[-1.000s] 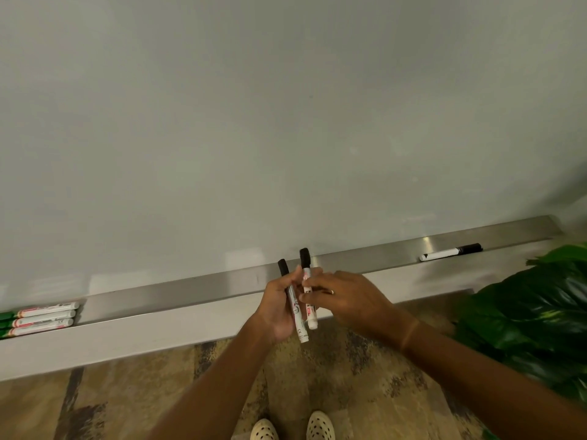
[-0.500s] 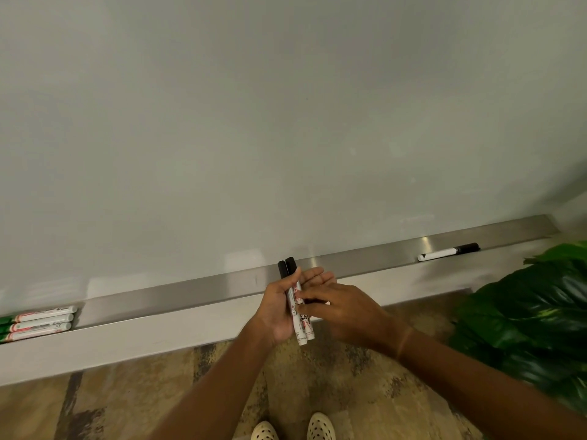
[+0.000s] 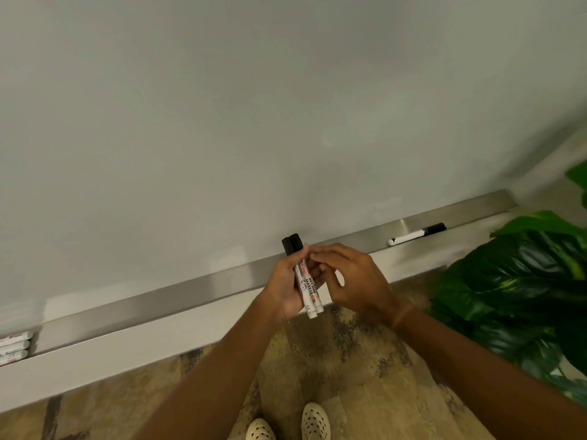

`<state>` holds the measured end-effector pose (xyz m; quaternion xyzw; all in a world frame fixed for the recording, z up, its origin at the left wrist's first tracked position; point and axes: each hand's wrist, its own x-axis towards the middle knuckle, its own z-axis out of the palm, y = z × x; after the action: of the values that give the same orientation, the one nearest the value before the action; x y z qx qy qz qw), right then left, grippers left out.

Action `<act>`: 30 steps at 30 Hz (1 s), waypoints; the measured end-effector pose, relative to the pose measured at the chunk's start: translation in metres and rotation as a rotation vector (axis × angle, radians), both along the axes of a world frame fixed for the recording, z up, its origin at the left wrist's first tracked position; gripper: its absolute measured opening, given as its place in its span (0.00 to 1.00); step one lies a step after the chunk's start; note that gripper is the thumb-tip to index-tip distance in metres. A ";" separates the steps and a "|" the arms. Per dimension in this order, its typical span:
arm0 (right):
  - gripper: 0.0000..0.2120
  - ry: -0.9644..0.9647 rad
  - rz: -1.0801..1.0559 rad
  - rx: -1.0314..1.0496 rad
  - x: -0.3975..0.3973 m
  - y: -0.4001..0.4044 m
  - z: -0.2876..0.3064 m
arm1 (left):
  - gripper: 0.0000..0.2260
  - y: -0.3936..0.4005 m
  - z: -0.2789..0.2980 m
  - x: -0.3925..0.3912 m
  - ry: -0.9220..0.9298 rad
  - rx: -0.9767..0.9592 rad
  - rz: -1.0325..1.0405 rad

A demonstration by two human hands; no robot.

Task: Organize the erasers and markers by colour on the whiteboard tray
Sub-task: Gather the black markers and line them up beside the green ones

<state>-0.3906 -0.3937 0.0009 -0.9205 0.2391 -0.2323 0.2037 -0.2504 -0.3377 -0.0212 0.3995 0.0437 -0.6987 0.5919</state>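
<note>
Two black-capped white markers (image 3: 305, 282): upright in our left hand (image 3: 287, 287), fingers curled round them, above the steel whiteboard tray (image 3: 190, 293).
Right hand (image 3: 352, 281): fingertips touch the barrels; we cannot tell whether it grips.
Cut off: markers at tray's left end (image 3: 14, 347), colours unseen.

- I have one view only, a wide-angle camera worn on the person's head.
- It looks forward and steeply down at the whiteboard (image 3: 286, 106) and its metal tray (image 3: 165, 300), with the shoes (image 3: 287, 427) at my bottom edge.
- It sits close; the hands fill the centre.
- The edges bend, probably lens distortion.
</note>
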 end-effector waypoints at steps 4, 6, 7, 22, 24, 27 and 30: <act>0.13 -0.019 -0.121 -0.006 -0.016 -0.015 -0.001 | 0.11 -0.024 0.004 -0.018 -0.029 0.010 -0.047; 0.13 -0.031 -0.194 -0.014 -0.027 -0.026 -0.002 | 0.11 -0.034 0.008 -0.028 -0.022 0.004 -0.061; 0.13 -0.026 -0.232 -0.030 -0.032 -0.033 -0.003 | 0.12 -0.038 0.009 -0.033 -0.018 -0.002 -0.065; 0.23 0.725 -0.438 -0.096 -0.092 -0.113 -0.032 | 0.18 -0.049 0.002 -0.051 -0.004 -0.003 -0.114; 0.21 0.709 -0.420 -0.120 -0.090 -0.115 -0.030 | 0.18 -0.050 0.002 -0.053 -0.003 0.001 -0.116; 0.19 0.690 -0.391 -0.149 -0.089 -0.114 -0.026 | 0.18 -0.051 0.003 -0.053 0.000 0.002 -0.117; 0.16 0.613 -0.391 -0.211 -0.087 -0.111 -0.023 | 0.18 -0.049 0.002 -0.053 0.003 0.007 -0.110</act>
<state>-0.4780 -0.5047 -0.0224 -0.9002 0.4350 -0.0039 -0.0215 -0.3033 -0.3871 -0.0196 0.4024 0.0249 -0.7305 0.5512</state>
